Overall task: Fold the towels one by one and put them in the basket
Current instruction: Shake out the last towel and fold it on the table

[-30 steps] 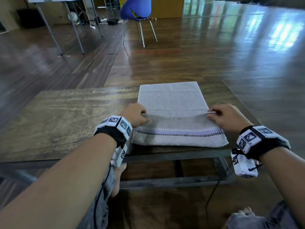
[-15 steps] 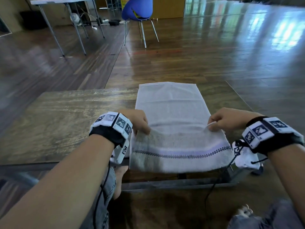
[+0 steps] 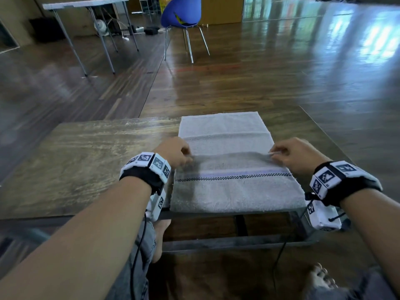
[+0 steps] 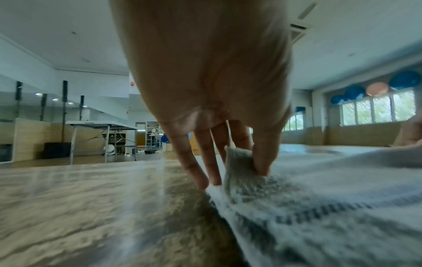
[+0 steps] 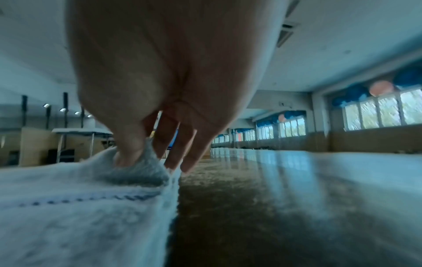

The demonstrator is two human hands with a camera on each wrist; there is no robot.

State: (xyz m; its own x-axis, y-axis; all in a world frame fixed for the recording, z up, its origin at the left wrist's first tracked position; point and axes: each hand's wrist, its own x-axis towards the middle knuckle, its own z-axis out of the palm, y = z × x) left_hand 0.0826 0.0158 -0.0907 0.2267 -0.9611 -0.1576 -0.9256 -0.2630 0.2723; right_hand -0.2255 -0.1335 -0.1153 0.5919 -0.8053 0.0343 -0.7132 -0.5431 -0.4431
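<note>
— What are the hands doing?

— The left hand (image 3: 175,151) pinches one corner of the folded-over flap of the grey towel (image 3: 233,187) between thumb and fingers; the right hand (image 3: 292,154) pinches the opposite corner the same way. Both grips show close up in the wrist views, the other fingers pointing down towards the towel's side edges.

— And the towel?

— It lies flat on the right part of a worn wooden table (image 3: 86,161), its near fold at the table's front edge, a checked stripe across the flap.

— The room beyond?

— Glossy wooden floor (image 3: 281,79), a blue chair (image 3: 181,14) on metal legs, a white folding table (image 3: 86,3), and windows (image 4: 376,108) along the right wall.
</note>
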